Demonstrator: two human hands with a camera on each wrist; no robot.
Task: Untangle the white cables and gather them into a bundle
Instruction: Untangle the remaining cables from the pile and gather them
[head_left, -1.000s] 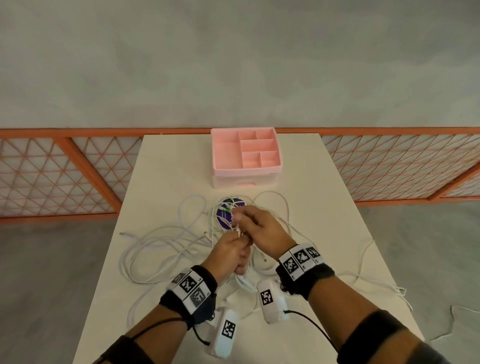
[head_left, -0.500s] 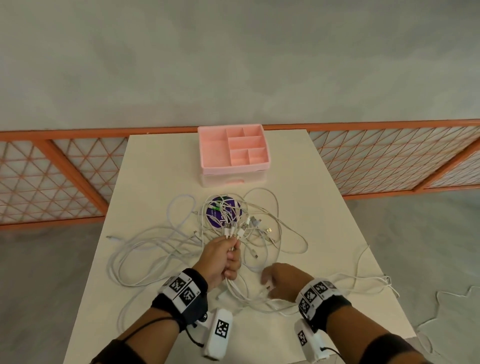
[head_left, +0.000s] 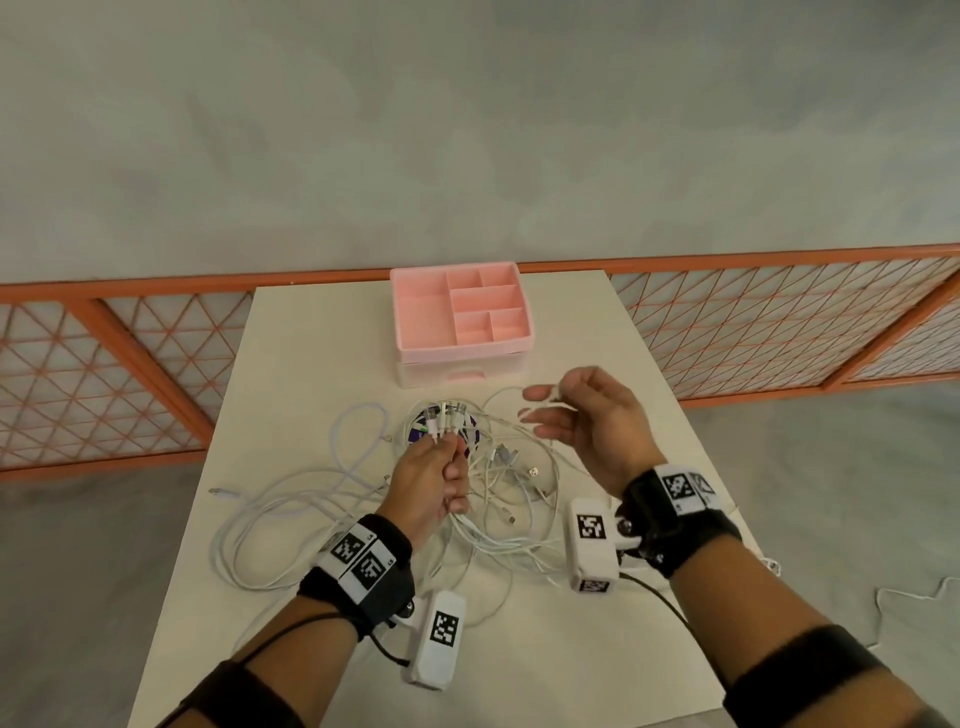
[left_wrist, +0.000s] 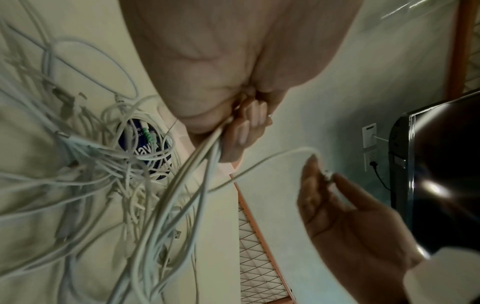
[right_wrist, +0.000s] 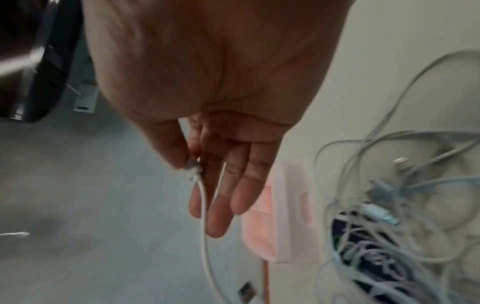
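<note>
Change: our right hand (head_left: 597, 421), low by the near table edge half a second ago, is now raised beside the pink organizer (head_left: 462, 322), holding a cable end.
Left hand (head_left: 431, 483): we grip several white cables (head_left: 498, 540) in a fist, plugs sticking up above it.
Right hand: thumb and forefinger pinch one plug (right_wrist: 192, 166); other fingers straight.
Cables: the loose tangle lies on the table (head_left: 311, 364), over a purple disc (head_left: 415, 431).
</note>
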